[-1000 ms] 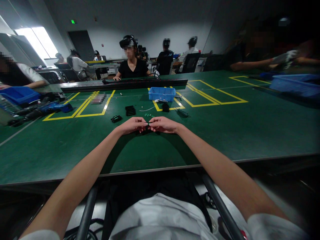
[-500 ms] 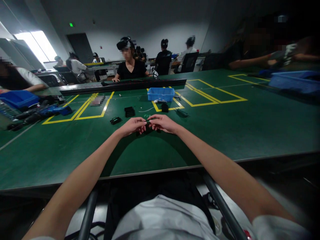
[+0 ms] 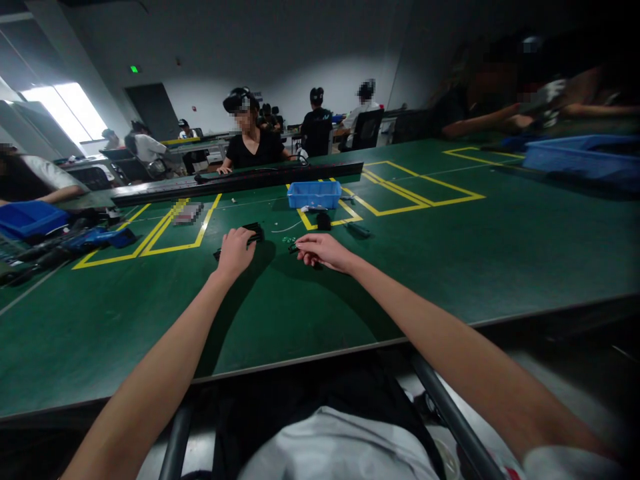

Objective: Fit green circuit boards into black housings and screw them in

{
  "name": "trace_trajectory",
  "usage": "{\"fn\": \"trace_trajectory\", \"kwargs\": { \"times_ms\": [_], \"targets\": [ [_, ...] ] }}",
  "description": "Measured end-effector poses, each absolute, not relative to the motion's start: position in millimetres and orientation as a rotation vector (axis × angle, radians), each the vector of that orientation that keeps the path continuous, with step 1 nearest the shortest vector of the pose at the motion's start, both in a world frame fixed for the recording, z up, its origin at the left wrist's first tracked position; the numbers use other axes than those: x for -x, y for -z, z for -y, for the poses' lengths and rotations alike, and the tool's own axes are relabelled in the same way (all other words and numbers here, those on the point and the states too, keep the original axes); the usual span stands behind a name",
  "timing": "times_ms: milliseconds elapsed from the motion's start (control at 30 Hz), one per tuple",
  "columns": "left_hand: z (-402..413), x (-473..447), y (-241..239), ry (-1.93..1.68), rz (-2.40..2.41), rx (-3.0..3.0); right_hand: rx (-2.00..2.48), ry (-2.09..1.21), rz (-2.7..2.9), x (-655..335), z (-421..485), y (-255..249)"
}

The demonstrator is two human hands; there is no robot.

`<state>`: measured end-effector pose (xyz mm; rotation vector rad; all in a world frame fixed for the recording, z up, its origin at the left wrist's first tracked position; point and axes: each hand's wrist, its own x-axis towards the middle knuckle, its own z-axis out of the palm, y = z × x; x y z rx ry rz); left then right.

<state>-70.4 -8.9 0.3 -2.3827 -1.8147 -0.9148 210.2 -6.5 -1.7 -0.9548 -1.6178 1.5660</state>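
My left hand (image 3: 237, 253) is over the near left side of a black slotted block (image 3: 255, 231), fingers curved and thumb held apart. Whether its fingertips touch the block I cannot tell. Under that hand, a small dark part (image 3: 217, 254) is mostly covered. My right hand (image 3: 323, 252) is closed, pinching a small dark piece (image 3: 293, 249) between thumb and fingertips. Just beyond the pinch lie several tiny green pieces (image 3: 288, 239). A thin white strand (image 3: 286, 229) curves behind them on the green table (image 3: 310, 313).
A light-blue bin (image 3: 314, 195) stands ahead, with a black object (image 3: 323, 221) and a dark green tool-like item (image 3: 358, 230) nearby. Beyond runs a long black bar (image 3: 240, 181). Blue bins (image 3: 33, 219) and dark tools are at left; a person (image 3: 253, 140) sits opposite.
My left hand has left the small piece and moved left to the black slotted block. My right hand stays in place, still pinching the piece. The view has shifted slightly.
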Motion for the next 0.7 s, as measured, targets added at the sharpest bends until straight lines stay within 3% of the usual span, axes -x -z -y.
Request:
{"fn": "trace_trajectory", "kwargs": {
  "times_ms": [333,700],
  "targets": [
    [8.4,62.3,1.3,0.542,1.768,2.318,0.967,-1.568,1.598,-209.7,9.3,-1.2],
    [9.6,66.9,1.8,0.574,1.674,2.411,0.944,-1.584,1.606,-212.5,7.2,1.2]
  ]
}}
